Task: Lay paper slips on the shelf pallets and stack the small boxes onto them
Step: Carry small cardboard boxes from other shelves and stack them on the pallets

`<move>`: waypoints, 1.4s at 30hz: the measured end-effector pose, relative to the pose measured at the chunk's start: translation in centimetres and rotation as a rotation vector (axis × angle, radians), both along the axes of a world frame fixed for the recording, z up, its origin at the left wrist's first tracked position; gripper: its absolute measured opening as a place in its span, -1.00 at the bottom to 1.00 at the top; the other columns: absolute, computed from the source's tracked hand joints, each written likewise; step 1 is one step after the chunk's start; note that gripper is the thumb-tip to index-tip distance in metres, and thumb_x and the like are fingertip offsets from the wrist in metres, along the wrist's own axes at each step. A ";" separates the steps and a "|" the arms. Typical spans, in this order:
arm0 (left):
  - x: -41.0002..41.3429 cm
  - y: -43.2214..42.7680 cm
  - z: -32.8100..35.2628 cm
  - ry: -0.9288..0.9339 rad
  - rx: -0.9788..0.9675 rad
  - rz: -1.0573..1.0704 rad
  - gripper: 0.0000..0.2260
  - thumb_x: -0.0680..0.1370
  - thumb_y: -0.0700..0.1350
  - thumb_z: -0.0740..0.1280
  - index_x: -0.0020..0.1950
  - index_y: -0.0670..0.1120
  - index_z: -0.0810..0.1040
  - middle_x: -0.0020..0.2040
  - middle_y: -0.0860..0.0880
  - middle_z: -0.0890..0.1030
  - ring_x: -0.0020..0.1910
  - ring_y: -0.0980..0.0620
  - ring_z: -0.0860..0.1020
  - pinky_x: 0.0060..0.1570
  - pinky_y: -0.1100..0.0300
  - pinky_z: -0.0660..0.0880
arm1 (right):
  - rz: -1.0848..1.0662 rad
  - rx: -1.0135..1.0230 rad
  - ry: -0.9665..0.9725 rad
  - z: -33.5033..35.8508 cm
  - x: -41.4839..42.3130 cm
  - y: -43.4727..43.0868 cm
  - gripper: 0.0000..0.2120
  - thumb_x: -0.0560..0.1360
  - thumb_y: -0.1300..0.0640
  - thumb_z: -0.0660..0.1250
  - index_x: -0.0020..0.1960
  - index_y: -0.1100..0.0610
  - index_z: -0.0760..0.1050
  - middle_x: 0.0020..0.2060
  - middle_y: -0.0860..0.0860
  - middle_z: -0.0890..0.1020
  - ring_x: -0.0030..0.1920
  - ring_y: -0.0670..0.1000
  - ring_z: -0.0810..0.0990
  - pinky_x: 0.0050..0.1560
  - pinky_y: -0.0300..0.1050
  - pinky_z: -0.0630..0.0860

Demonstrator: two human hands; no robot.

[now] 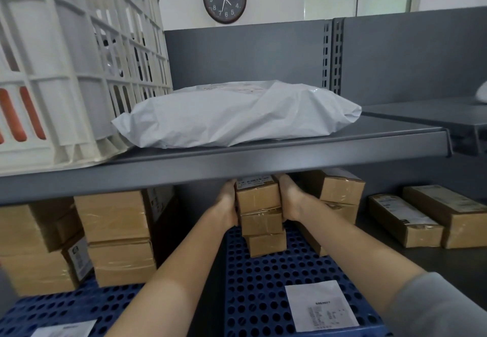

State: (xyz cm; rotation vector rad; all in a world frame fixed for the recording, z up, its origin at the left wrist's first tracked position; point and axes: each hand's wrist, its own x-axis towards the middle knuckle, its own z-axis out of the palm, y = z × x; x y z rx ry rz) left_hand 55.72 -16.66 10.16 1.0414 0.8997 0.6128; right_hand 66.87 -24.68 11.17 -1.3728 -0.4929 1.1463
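Under the grey shelf (237, 162), at 6 o'clock in our view, our left hand (228, 205) and right hand (290, 201) clamp the small boxes (259, 205) from either side. Our palms are on the upper 2 of a 3-high stack, and the fingertips run out of sight behind the shelf lip. We judge that the bottom box rests on the blue pallet (263, 297). That lowest box sits skewed toward 4 o'clock and outside our grip, so a push could slide the column apart. The top box nearly meets the shelf's underside, so any lift may jam or tip it. At 3 o'clock of the stack another pile of boxes (340, 191) stands just beside our right wrist and could be knocked. The paper slip (320, 305) lies at 5 o'clock, well apart from the stack, so these boxes may end up on bare pallet.
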 end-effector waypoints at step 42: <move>-2.0 0.5 -1.6 -0.014 -0.060 0.025 -0.38 0.54 0.34 -0.06 0.09 -0.09 0.58 0.06 -0.23 0.62 0.13 -0.24 0.53 0.11 -0.20 0.41 | -0.006 0.016 0.037 -3.5 -2.5 0.1 -0.45 0.56 -0.29 0.02 -0.05 0.09 0.61 -0.05 0.17 0.69 -0.01 0.18 0.64 0.19 0.08 0.52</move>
